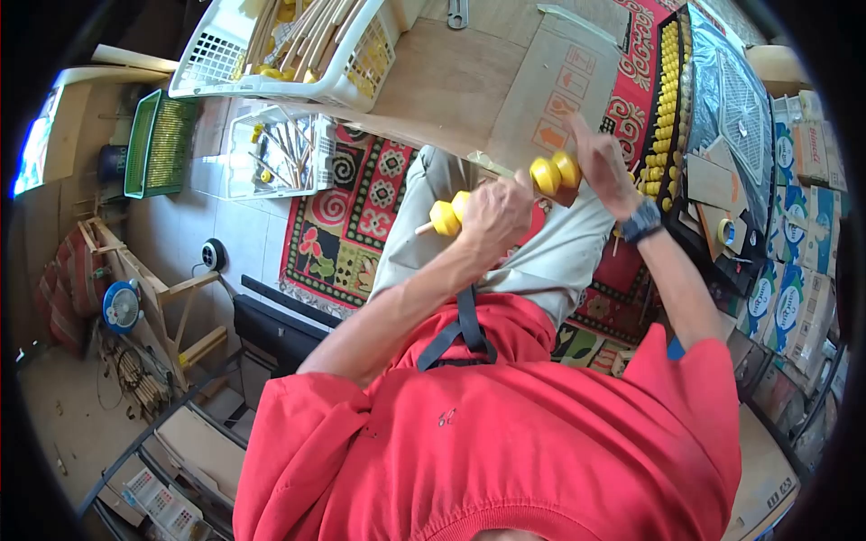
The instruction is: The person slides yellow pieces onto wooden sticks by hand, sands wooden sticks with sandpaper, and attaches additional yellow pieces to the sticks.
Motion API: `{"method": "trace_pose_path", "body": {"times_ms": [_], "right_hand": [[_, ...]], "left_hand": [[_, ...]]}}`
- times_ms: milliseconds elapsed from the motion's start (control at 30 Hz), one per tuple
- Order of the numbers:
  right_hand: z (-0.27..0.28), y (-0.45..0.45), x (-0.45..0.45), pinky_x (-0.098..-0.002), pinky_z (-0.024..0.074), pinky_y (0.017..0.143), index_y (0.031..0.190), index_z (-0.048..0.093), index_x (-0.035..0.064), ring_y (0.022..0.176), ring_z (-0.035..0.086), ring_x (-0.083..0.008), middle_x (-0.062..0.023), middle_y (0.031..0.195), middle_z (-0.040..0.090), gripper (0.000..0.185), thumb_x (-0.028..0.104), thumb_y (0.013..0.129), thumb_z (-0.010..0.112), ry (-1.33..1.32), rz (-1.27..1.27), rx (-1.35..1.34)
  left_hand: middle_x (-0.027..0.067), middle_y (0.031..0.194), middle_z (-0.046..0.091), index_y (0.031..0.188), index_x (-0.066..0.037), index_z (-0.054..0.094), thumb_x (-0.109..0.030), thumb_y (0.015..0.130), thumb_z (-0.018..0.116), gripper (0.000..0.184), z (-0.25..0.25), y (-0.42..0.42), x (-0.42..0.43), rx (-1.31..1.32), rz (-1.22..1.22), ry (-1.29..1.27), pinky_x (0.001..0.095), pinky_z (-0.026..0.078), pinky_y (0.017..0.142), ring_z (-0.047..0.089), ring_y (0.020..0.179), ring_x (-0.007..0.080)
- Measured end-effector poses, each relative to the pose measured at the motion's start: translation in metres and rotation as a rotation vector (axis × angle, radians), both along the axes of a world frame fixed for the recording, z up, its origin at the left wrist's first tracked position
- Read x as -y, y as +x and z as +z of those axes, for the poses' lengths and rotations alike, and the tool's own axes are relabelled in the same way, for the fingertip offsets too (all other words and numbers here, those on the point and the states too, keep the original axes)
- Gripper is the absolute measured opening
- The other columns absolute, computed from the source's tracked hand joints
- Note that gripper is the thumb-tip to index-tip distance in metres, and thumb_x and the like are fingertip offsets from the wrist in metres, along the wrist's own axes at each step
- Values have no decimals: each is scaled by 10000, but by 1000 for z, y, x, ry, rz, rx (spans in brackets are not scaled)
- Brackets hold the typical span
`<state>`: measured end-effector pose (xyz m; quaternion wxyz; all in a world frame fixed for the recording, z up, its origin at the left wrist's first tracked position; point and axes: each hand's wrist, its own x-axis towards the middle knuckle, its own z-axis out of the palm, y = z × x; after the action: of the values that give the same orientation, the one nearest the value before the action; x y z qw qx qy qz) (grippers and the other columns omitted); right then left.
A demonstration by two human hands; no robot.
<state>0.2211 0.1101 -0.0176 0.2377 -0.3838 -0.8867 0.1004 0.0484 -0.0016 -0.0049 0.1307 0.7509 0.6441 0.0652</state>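
My left hand (494,215) is closed round a wooden stick (424,229) that carries several yellow faceted beads. Two of these yellow beads (445,217) stick out on the left of my fist. A larger pair of yellow beads (546,176) shows on its right, above my lap. My right hand (603,167), with a watch (641,221) on the wrist, is just right of the larger beads. Its fingers look stretched upward and slightly blurred, with nothing visible in them. The stretch of stick inside my left fist is hidden.
Ahead is a wooden table (442,77) with a white basket (361,68) of sticks and a wrench (458,13). Yellow beads line a black tray (666,117) at right. A green crate (149,144) and white crate (271,153) stand at left on the floor.
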Motion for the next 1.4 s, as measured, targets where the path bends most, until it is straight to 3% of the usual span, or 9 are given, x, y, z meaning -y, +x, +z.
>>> {"method": "trace_pose_path", "body": {"times_ms": [167,233,333,367,600,667,1000,1033,1400], "right_hand": [[-43,-56,-100,-409,490,618,1171,499,19,765,629,-390,-272,852,606,283,74,903,427,218,86,-44],[-31,-62,-99,-407,494,615,1175,490,14,752,638,-379,-270,862,610,288,79,903,423,135,195,-162],[12,-35,-31,-385,515,560,1125,487,-7,730,662,-338,-239,791,621,248,29,883,445,108,134,-100],[6,-20,-12,-389,510,531,1121,493,-11,667,658,-335,-229,756,617,272,-3,849,475,44,50,-36],[-13,-25,-39,-397,513,632,1246,468,11,759,650,-332,-225,908,633,399,12,848,487,-14,37,-28],[-19,-59,-76,-420,507,574,1128,502,-5,721,637,-384,-254,813,614,265,27,869,456,288,109,-77],[-11,-32,-45,-425,501,597,1111,507,-17,731,628,-394,-232,803,625,249,23,874,442,-111,49,-59],[-31,-44,-68,-421,506,599,1112,502,-17,740,624,-398,-252,793,607,253,16,872,432,356,151,-162],[-12,-16,-30,-386,515,616,1139,492,7,808,642,-373,-237,889,629,268,23,872,476,-89,12,11]], "left_hand": [[89,720,645,770,-90,639,-146,783,573,87,-19,-72,-73,-246,-286,200,347,523,545,664,686,227],[184,848,677,890,-48,647,-141,815,524,172,-7,-85,-78,-255,-389,149,434,542,628,678,769,330],[236,750,647,843,19,602,-79,797,490,156,44,-33,-16,114,77,-89,446,532,622,659,707,379],[172,738,652,861,8,569,-90,797,522,127,24,-22,-3,65,-31,-28,374,544,571,674,654,266],[118,722,663,847,-48,586,-123,809,536,98,-2,-16,-26,-6,106,27,377,540,537,684,654,245],[128,746,663,835,-51,593,-112,807,531,91,-14,-59,-65,-85,-141,99,392,543,573,674,657,264],[146,744,653,892,-50,541,-140,851,528,100,-1,-39,-47,-3,-38,-21,389,546,549,679,663,290],[145,759,659,905,-54,545,-130,856,520,94,-6,-51,-58,11,-99,25,398,549,560,680,677,295],[88,674,617,820,-74,532,-135,810,553,65,-8,-2,-15,-82,72,94,318,526,476,658,590,209]]}}
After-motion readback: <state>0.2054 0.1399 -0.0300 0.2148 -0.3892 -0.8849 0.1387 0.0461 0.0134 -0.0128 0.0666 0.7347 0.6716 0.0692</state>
